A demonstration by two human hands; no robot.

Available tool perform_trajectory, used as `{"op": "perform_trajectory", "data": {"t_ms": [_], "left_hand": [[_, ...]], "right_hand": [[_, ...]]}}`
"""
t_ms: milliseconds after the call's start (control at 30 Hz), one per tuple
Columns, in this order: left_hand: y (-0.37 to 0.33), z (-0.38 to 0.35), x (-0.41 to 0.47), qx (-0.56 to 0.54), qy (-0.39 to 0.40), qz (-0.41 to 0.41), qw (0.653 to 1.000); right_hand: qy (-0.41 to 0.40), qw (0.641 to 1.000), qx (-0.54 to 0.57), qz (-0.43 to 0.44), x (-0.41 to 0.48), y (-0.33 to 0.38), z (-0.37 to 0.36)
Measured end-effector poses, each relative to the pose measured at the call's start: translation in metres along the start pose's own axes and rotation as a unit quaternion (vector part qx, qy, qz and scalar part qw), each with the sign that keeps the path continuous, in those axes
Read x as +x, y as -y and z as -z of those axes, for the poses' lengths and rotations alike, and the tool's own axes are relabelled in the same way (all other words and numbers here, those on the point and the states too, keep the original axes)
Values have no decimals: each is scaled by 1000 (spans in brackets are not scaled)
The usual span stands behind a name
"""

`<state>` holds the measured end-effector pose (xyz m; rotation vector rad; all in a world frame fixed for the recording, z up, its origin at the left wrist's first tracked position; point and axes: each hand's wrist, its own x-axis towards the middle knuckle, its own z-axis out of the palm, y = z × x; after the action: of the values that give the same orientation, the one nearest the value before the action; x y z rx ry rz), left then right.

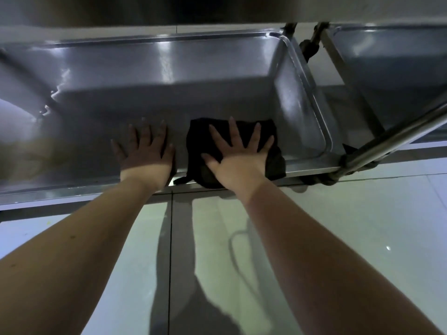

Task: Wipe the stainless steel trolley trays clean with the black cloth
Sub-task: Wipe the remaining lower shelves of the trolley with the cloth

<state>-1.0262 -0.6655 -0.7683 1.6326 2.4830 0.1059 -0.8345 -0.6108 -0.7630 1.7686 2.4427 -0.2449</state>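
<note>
Right hand [238, 154] flat on black cloth [273, 158], tray [217, 93]

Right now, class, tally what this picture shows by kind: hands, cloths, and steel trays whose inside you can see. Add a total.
Hands: 2 (left hand, right hand)
Black cloth: 1
Steel trays: 2 (near tray, right tray)
Total: 5

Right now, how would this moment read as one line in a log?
phase: wiping tray | right hand: flat, fingers spread, on black cloth | left hand: flat on bare tray beside cloth
</note>
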Motion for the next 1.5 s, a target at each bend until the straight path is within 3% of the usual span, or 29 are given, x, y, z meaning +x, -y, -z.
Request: {"op": "perform_trajectory", "data": {"t_ms": [267, 400, 567, 733, 833, 1167, 1400, 1500], "left_hand": [[-2, -6, -1, 18, -6, -2, 1000], [-2, -4, -1, 10, -7, -3, 1000], [1, 1, 1, -14, -17, -1, 1000], [-1, -5, -1, -24, -21, 4, 999], [1, -10, -1, -15, -29, 1, 999], [1, -5, 0, 6, -14, -10, 1000], [1, -8, 0, -4, -13, -7, 1000], [2, -8, -3, 0, -17, -10, 1000]], "right_hand": [[-19, 999, -13, 30, 9, -2, -8], [-30, 999, 4, 36, 87, 21, 13], [42, 998, 42, -3, 161, 39, 38], [-24, 999, 18, 36, 70, 12, 10], [-25, 999, 4, 47, 5, -18, -9], [13, 998, 31, -51, 150, -73, 44], [-11, 1000, -7, -7, 9, -102, 5], [-1, 1000, -14, -3, 9, -107, 6]]}}
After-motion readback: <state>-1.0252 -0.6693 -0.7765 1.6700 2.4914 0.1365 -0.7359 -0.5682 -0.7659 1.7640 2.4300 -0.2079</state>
